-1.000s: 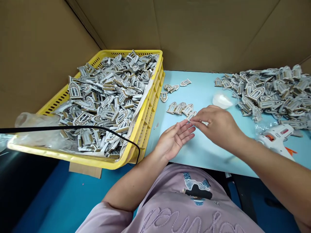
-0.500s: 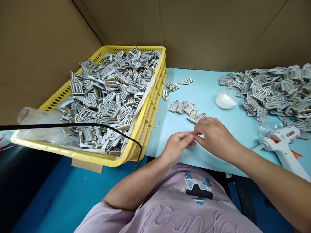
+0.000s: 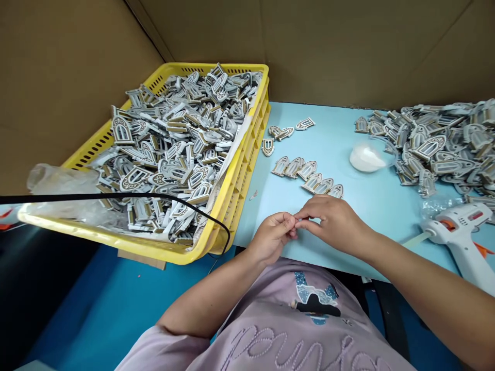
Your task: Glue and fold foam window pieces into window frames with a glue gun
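Observation:
My left hand (image 3: 274,234) is closed in a pinch over the near edge of the blue table. Its thumb and fingertips meet those of my right hand (image 3: 328,219), which also pinches. Whatever lies between the fingertips is too small or too hidden to name. Just beyond my right hand runs a slanting row of small arched window-shaped pieces (image 3: 312,182), white and grey with gold-brown bases. The nearest piece is partly covered by my right hand. Farther back, a few loose arched pieces (image 3: 268,147) lie near the basket.
A yellow plastic basket (image 3: 235,180) full of such pieces stands at left, with a black cable (image 3: 193,207) across its front. At right are a heap of pieces (image 3: 433,147), a mound of white material (image 3: 366,157) and a white glue gun (image 3: 460,226). Cardboard walls (image 3: 348,51) enclose the back.
My joined hands have shifted slightly left, and my right hand has drawn back from the row, so more of its nearest pieces show. The whole view has moved a little.

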A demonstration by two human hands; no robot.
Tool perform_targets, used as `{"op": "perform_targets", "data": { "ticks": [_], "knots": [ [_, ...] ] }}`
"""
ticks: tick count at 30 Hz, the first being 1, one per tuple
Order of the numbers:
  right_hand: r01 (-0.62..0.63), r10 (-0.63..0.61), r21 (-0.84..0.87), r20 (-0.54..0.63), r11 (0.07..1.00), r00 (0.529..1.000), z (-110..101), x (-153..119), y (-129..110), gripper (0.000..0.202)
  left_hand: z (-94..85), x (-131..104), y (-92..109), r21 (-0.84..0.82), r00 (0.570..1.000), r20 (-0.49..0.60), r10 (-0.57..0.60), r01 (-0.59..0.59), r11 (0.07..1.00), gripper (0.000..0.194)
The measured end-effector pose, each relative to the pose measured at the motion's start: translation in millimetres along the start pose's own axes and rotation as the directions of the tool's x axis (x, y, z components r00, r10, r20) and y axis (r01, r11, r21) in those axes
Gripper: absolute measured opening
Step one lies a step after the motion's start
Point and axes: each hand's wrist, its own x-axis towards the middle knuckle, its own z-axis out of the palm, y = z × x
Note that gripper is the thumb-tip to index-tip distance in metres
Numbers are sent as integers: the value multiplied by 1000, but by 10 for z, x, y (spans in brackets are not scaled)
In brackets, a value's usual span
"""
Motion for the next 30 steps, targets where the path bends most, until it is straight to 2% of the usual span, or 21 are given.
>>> {"op": "perform_targets", "data": {
  "ticks": [4, 10, 13, 19, 24, 25, 27, 30],
  "knots": [
    [-11, 23, 93, -130, 996, 991, 0, 60, -24, 9, -56, -17, 56, 2, 996, -76, 48, -48, 999, 36],
    [-39, 72, 170, -193, 985, 979, -132, 81, -38, 9, -17, -46, 155, -48, 994, -92, 50, -54, 997, 36],
    [11, 14, 116, -216, 993, 976, -100, 67, -41, 9, 44, -63, 178, -84, 997, -76, 34, -41, 996, 35],
    [180, -197, -94, -221, 979, 955, 40, 35, -35, 13, 137, -89, 208, -162, 998, -65, -15, 4, 987, 34],
    [184, -213, -178, -161, 967, 964, 35, 85, 41, 20, 118, -113, 165, -194, 997, -64, -35, 22, 981, 39],
    [164, -191, -179, -142, 970, 971, 11, 136, 58, 20, 102, -122, 120, -171, 998, -63, -26, 14, 985, 42],
    [113, -130, -177, -87, 978, 988, -42, 298, 79, 18, 69, -142, -11, 22, 999, -34, 38, -38, 999, 47],
    [48, -41, -194, 38, 980, 998, -40, 663, 75, 21, 36, -165, -235, 400, 986, 96, 133, -161, 902, 40]
  ]
}}
